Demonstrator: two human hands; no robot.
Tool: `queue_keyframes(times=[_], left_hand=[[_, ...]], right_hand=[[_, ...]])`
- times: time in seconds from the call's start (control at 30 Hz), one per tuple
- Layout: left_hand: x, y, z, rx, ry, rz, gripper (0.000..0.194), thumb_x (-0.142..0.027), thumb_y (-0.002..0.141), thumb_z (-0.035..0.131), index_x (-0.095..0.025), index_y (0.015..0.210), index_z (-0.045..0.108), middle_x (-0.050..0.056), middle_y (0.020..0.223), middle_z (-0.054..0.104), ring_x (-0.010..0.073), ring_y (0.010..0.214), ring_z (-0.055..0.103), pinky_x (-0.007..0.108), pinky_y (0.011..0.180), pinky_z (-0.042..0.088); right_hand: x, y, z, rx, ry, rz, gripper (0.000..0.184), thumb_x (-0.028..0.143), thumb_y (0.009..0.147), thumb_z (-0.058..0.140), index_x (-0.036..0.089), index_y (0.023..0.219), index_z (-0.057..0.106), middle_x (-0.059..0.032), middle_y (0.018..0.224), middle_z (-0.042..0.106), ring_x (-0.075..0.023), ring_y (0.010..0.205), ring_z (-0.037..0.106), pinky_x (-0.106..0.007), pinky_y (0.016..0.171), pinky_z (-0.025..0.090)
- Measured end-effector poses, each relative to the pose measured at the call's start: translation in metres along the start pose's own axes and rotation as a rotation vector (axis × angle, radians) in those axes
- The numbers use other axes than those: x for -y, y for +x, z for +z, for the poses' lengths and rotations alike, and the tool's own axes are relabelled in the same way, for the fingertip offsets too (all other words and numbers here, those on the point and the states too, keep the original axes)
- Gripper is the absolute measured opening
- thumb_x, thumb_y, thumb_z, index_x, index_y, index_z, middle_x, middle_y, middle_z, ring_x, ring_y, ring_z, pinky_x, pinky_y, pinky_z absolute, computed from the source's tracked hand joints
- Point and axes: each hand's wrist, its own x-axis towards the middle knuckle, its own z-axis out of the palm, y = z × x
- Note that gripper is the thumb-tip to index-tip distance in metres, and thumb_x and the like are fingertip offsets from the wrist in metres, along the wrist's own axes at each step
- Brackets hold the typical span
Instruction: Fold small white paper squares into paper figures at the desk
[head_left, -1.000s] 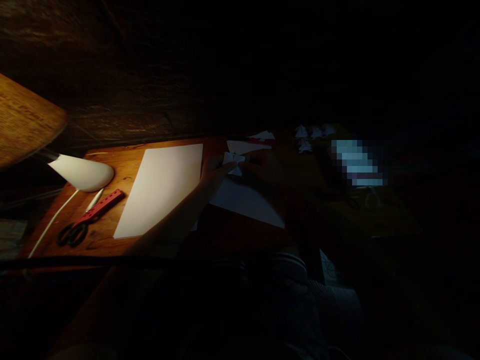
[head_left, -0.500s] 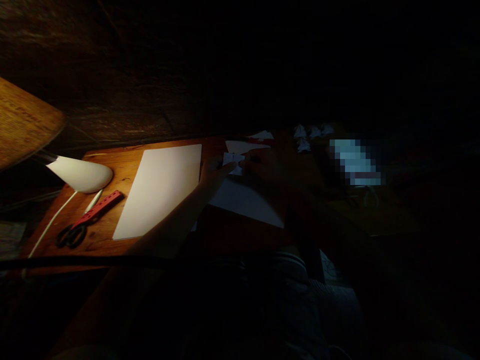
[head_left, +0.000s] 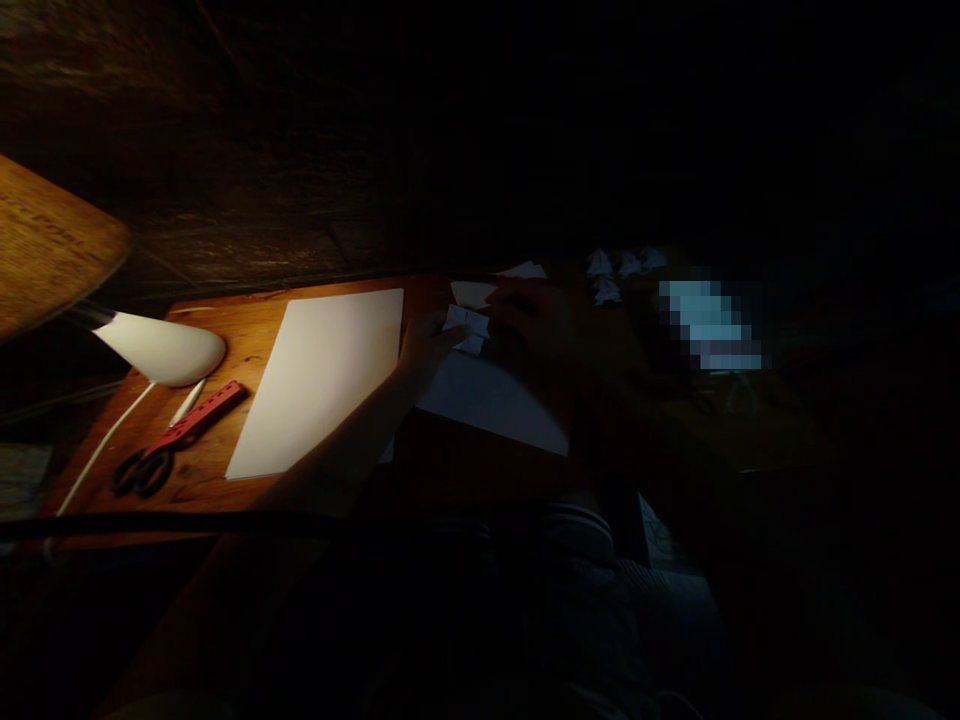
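A small folded piece of white paper (head_left: 466,328) is pinched in my left hand (head_left: 429,350), with the thumb lying across its face. Close by its right edge is my right hand (head_left: 529,312), in deep shadow. Its fingers are bent, and whether they touch the paper is too dark to make out. Below both hands a white sheet (head_left: 495,400) lies on the wooden table (head_left: 206,315). A large white stack of paper (head_left: 322,380) lies to the left, partly behind my left forearm.
At left are a desk lamp (head_left: 161,348) with a white cord, and scissors (head_left: 146,470) beside a red perforated strip (head_left: 199,415). Several folded paper shapes (head_left: 607,290) stand at the back right, near a blurred bright screen (head_left: 709,325). Another paper (head_left: 472,292) lies behind my hands.
My right hand has shifted slightly right and up, off the face of the folded paper. The paper has tilted a little in my left hand.
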Motion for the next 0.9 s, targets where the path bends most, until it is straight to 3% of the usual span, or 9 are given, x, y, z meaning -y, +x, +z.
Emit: queue_keyframes(times=[0.1, 0.2, 0.47, 0.7, 0.9], left_hand=[[0.000, -0.001, 0.000, 0.019, -0.004, -0.009, 0.014, -0.028, 0.067, 0.078, -0.017, 0.069, 0.070, -0.001, 0.063, 0.065, 0.0116, 0.057, 0.056, 0.023, 0.054, 0.042], [0.001, -0.001, 0.000, 0.015, -0.006, -0.009, 0.012, -0.026, 0.068, 0.079, -0.017, 0.071, 0.072, -0.001, 0.064, 0.066, 0.0115, 0.057, 0.057, 0.023, 0.055, 0.042], [0.004, 0.001, 0.000, 0.052, 0.015, 0.003, 0.018, -0.031, 0.071, 0.084, -0.017, 0.069, 0.073, -0.001, 0.061, 0.062, 0.0105, 0.054, 0.051, 0.022, 0.049, 0.036], [0.010, 0.003, 0.000, 0.040, 0.072, 0.094, 0.029, -0.041, 0.075, 0.087, -0.018, 0.070, 0.070, -0.002, 0.064, 0.059, 0.0124, 0.061, 0.054, 0.023, 0.054, 0.039], [0.008, 0.002, -0.001, 0.028, 0.089, 0.053, 0.027, -0.036, 0.074, 0.085, -0.018, 0.066, 0.068, -0.002, 0.062, 0.057, 0.0126, 0.060, 0.052, 0.023, 0.054, 0.037]], right_hand=[[-0.003, 0.001, 0.001, 0.006, -0.018, -0.076, 0.021, 0.038, 0.088, 0.074, 0.021, 0.099, 0.078, -0.0053, 0.099, 0.075, -0.0169, 0.082, 0.068, -0.028, 0.071, 0.053], [-0.007, 0.000, 0.005, 0.045, -0.037, -0.159, 0.014, 0.030, 0.088, 0.074, 0.022, 0.098, 0.080, -0.0057, 0.101, 0.075, -0.0177, 0.085, 0.068, -0.030, 0.074, 0.054], [-0.010, 0.002, 0.005, 0.066, -0.080, -0.291, 0.013, 0.034, 0.092, 0.076, 0.026, 0.097, 0.084, -0.0052, 0.102, 0.070, -0.0184, 0.090, 0.064, -0.031, 0.075, 0.053], [-0.002, 0.001, 0.005, 0.039, -0.133, -0.269, 0.019, 0.038, 0.095, 0.072, 0.023, 0.088, 0.081, -0.0060, 0.097, 0.071, -0.0191, 0.090, 0.064, -0.030, 0.075, 0.052], [0.006, -0.002, 0.007, 0.026, -0.157, -0.201, 0.017, 0.036, 0.093, 0.073, 0.023, 0.085, 0.079, -0.0057, 0.097, 0.071, -0.0194, 0.092, 0.064, -0.030, 0.077, 0.053]])
